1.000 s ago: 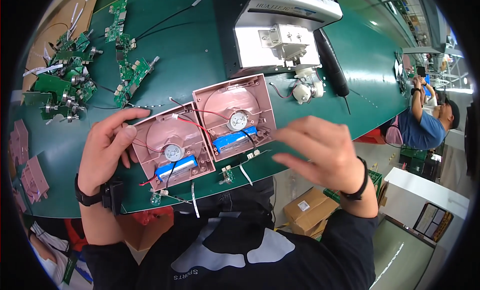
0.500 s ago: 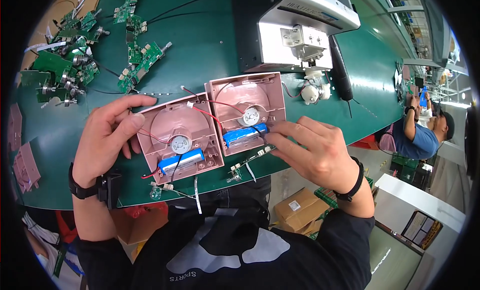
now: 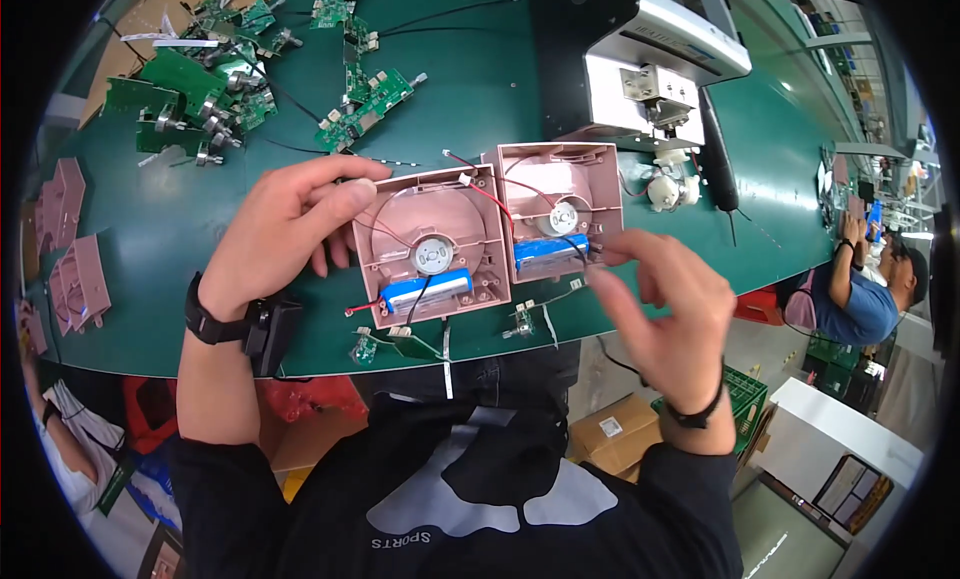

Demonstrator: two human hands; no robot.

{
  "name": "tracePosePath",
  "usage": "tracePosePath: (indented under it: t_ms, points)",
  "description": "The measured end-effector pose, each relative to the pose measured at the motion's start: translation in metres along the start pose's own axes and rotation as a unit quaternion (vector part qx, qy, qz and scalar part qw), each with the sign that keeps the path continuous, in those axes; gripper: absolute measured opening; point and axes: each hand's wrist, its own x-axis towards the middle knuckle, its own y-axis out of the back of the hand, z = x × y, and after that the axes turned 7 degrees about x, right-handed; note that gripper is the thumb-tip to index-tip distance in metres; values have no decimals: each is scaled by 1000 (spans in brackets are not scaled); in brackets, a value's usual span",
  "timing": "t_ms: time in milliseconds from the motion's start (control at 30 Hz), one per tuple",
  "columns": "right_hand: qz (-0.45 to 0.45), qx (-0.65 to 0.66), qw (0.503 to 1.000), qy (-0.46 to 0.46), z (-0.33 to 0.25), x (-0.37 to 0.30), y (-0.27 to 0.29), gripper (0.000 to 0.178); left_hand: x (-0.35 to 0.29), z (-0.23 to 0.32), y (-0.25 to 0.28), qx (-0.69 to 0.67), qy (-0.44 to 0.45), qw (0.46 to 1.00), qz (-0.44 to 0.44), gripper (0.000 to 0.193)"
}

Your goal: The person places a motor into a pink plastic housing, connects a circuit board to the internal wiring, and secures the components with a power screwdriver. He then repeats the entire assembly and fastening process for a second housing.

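Two pink plastic housings lie side by side, open face up. The left housing [image 3: 480, 314] and the right housing [image 3: 607, 184] each hold a round silver motor with red wires. A blue-wrapped battery [image 3: 428, 291] sits in the left one, another blue battery [image 3: 550, 250] in the right one. My left hand [image 3: 290, 224] grips the left housing's upper left corner, thumb over the wall, other fingers curled beside it. My right hand [image 3: 675, 304] is at the right housing's right wall, thumb and forefinger apart. A black wire [image 3: 574, 251] crosses the right battery towards those fingers.
Small green circuit boards [image 3: 520, 322] hang by the housings' near side. More boards [image 3: 190, 89] are piled at the far left. A black-and-white machine [image 3: 640, 74] stands behind, beside a black tool [image 3: 718, 164]. Pink parts [image 3: 80, 284] lie left. A co-worker [image 3: 855, 294] sits far right.
The whole view has shifted, so the bench things appear farther right and slightly higher. My right thumb and forefinger have spread apart at the right housing. My left hand keeps its hold.
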Motion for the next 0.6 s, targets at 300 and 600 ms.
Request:
tracePosePath:
  t_ms: [300,600]
  points:
    - [17,-142,990,-13,-35,20,-54,24,5,6,12,13,-12,1000,0,44]
    - [97,-150,982,-60,-43,12,-70,24,4,1,-6,25,-151,980,128,34]
